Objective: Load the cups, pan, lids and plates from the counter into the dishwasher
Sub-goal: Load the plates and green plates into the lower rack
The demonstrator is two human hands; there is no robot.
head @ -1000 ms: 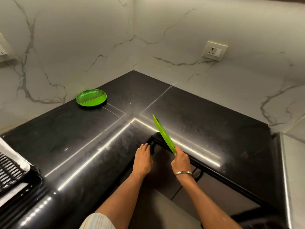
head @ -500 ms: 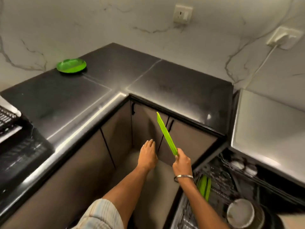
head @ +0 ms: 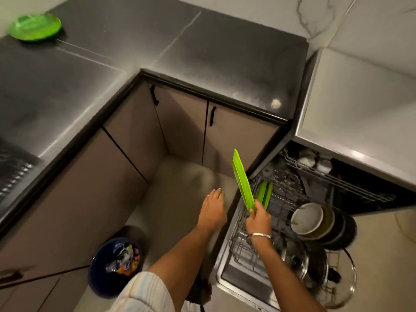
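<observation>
Your right hand point(head: 258, 218) pinches the lower edge of a green plate point(head: 242, 180), held on edge, tilted up and to the left, just above the left side of the lower rack point(head: 247, 251) of the open dishwasher point(head: 236, 287). Your left hand point(head: 212, 210) hangs free beside it, palm down, fingers straight and together, holding nothing. 2 more green plates point(head: 265, 194) stand on edge in the rack just behind the held one. Farther right in the rack: a row of round dishes point(head: 324, 224) leaning together, a steel lid point(head: 295, 260), a glass lid point(head: 344, 287). White cups point(head: 324, 165) sit in the upper rack. 1 green plate point(head: 35, 27) lies flat on the dark counter point(head: 202, 48), far left corner, blurred. Blue bin point(head: 116, 265) on the floor below the cabinets.
</observation>
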